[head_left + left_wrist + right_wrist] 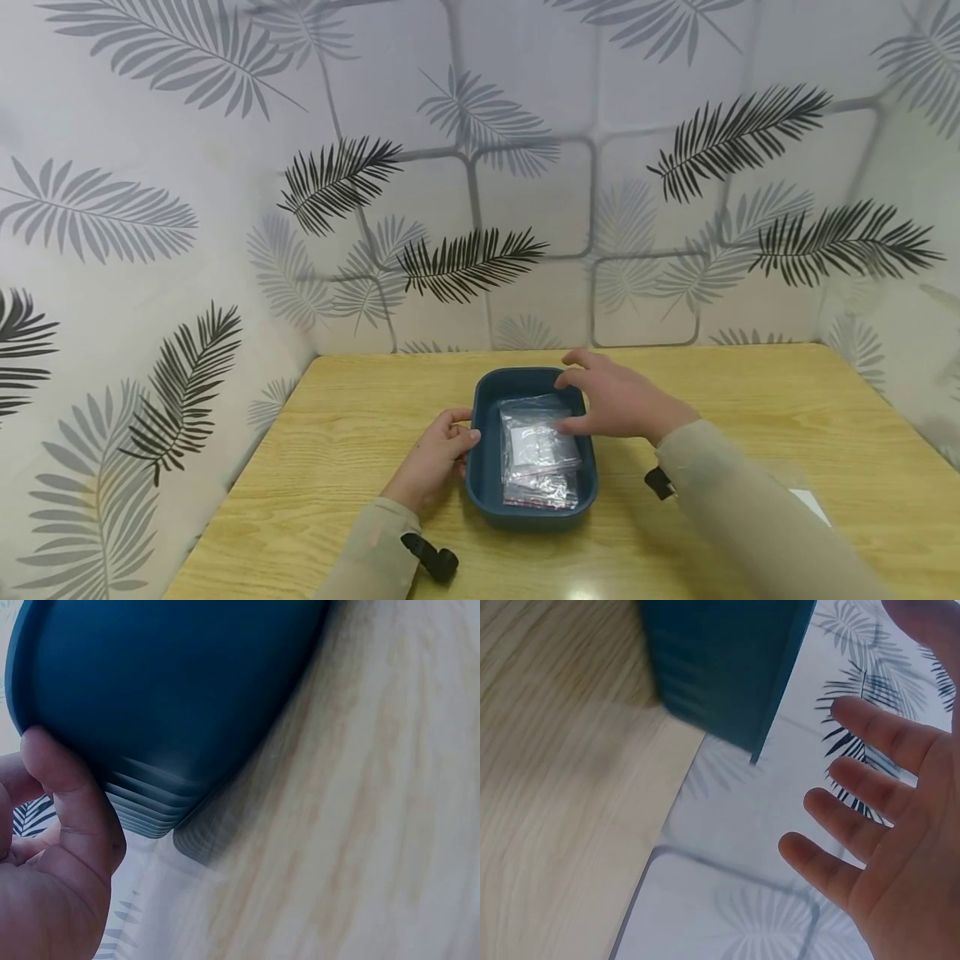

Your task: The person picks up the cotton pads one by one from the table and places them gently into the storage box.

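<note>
A dark blue plastic bin (pixel 483 492) with rounded corners stands on the wooden table. Inside it lie several clear zip bags (pixel 536 446), stacked loosely, one with a white patch. My left hand (pixel 438 454) holds the bin by its left side, thumb at the rim; the left wrist view shows that thumb (pixel 64 772) against the ribbed outer wall. Over the bin's right rim hovers my right hand (pixel 618 400), its fingers spread and nothing between them. In the right wrist view those fingers (pixel 885 735) are apart from the bin's wall (pixel 720 667).
A white flat item (pixel 810 504) lies at the right on the table (pixel 360 400), partly hidden by my right sleeve. Behind the table's far edge rises a wall (pixel 525 208) with a leaf pattern; another leaf-patterned wall stands on the left.
</note>
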Demonstrator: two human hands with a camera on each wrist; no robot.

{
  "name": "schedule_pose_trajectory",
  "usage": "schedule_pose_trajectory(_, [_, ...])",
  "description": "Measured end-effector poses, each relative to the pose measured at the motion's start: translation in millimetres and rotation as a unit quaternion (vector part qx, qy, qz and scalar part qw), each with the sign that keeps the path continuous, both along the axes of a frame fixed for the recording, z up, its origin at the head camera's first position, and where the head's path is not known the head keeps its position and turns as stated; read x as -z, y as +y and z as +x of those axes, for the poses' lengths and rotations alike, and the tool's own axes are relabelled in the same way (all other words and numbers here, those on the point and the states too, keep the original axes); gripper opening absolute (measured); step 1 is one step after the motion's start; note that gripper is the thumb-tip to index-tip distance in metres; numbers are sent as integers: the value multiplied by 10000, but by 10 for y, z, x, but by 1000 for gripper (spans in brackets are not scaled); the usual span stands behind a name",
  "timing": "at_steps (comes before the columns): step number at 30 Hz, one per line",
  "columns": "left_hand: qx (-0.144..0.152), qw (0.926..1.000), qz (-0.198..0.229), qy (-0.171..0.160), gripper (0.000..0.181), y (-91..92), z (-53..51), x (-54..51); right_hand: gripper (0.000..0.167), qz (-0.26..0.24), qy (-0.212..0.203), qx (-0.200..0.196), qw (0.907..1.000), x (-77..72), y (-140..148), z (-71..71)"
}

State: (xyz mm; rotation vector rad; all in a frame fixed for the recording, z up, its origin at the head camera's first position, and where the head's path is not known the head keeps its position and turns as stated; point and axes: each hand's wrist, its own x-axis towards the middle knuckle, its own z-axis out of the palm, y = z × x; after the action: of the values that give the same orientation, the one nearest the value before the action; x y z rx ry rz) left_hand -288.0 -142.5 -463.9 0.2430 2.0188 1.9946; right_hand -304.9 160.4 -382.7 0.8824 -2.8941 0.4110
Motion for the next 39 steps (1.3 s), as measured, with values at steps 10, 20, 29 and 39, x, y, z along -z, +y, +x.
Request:
schedule_pose_trajectory(10, [-24, 10000, 35, 35, 43, -12, -1, 22, 58, -37, -13, 14, 10000, 59, 308, 80])
schedule_pose_trajectory(20, [11, 9999, 69, 97, 46, -19, -9, 42, 61, -65, 98, 138, 9998, 55, 659, 204])
schedule_pose_trajectory(29, [32, 9999, 101, 18, 46, -19, -17, 35, 62, 75, 0, 366, 9993, 82, 970, 324])
schedule_pose_trajectory(39, [-26, 10000, 52, 68, 43, -3, -15, 49, 55, 3, 10, 503, 9987, 193, 1358, 462])
